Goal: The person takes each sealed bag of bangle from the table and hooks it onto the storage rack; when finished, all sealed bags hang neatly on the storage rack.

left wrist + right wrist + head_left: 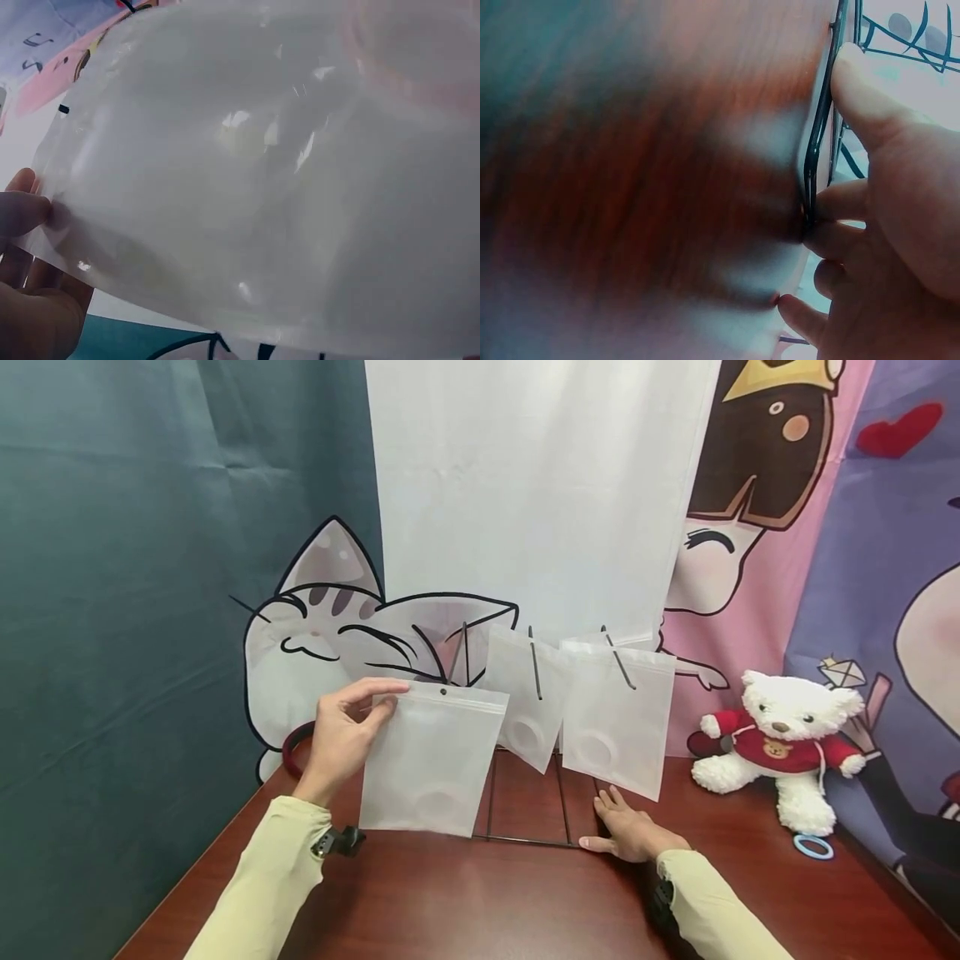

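My left hand [347, 731] pinches the top left corner of a frosted zip bag [431, 760] between thumb and fingers. The bag's punched hole lies at the front end of the leftmost prong of a black wire rack [525, 841]; a round shape shows faintly through its lower part. In the left wrist view this bag [217, 180] fills most of the picture. Over the rack's front right corner my right hand [633, 831] lies spread, its fingertips touching the wire base and table. Two similar bags, a middle bag [525, 702] and a right bag [618, 718], hang from the other prongs.
A white teddy bear [780, 747] in a red top sits at the right, with a light blue ring [813, 847] before it. Behind the left hand a dark red ring-shaped thing [294, 750] is partly hidden. Printed curtains [540, 485] stand behind the brown table [480, 902].
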Demonstrator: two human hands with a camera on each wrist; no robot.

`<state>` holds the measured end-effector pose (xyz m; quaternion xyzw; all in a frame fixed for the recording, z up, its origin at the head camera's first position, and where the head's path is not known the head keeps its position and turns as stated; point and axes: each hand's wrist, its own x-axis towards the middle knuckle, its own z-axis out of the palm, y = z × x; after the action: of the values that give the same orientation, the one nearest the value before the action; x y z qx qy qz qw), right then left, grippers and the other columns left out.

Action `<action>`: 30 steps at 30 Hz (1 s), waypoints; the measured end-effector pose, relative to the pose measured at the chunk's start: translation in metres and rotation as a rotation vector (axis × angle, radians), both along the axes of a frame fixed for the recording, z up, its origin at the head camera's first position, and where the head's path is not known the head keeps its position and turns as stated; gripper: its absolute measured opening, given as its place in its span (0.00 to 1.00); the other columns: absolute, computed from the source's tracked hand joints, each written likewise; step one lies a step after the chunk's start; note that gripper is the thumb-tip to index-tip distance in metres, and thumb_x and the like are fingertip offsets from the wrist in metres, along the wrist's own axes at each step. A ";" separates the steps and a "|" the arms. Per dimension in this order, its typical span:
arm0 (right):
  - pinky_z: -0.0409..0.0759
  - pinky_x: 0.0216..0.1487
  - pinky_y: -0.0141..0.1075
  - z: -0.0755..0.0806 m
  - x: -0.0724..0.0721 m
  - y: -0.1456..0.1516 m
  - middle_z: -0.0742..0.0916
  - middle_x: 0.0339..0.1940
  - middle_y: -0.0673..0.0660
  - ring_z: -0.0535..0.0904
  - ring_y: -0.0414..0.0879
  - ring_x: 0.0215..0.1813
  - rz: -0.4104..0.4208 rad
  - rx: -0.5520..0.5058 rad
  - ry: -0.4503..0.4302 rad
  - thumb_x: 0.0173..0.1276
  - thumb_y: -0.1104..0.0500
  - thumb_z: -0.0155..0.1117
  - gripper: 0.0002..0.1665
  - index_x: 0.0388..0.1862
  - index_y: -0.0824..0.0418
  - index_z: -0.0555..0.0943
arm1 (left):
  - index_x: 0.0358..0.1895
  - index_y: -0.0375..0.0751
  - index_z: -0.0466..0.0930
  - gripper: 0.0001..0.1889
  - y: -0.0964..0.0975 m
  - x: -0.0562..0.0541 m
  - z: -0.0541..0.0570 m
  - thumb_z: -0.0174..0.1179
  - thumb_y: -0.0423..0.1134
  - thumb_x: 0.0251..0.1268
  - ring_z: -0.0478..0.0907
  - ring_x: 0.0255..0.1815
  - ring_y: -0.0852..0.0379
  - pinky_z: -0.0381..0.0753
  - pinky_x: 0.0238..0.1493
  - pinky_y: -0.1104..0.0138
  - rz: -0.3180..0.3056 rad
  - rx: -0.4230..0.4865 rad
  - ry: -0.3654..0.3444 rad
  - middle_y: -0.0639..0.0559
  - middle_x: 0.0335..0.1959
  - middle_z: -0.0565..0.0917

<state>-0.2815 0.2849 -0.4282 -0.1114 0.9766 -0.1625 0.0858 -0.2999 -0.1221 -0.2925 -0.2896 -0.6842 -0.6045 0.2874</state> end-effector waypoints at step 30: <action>0.55 0.68 0.75 0.000 -0.001 0.000 0.59 0.78 0.78 0.46 0.73 0.81 0.008 0.001 -0.005 0.69 0.40 0.64 0.52 0.74 0.78 0.61 | 0.46 0.49 0.90 0.16 0.035 -0.092 0.010 0.58 0.27 0.65 0.51 0.14 0.64 0.53 0.20 0.71 0.294 -0.068 -0.046 0.55 0.12 0.63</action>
<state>-0.2823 0.2850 -0.4278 -0.1148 0.9760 -0.1619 0.0892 -0.3915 -0.0870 -0.2827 -0.1818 -0.7458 -0.5387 0.3471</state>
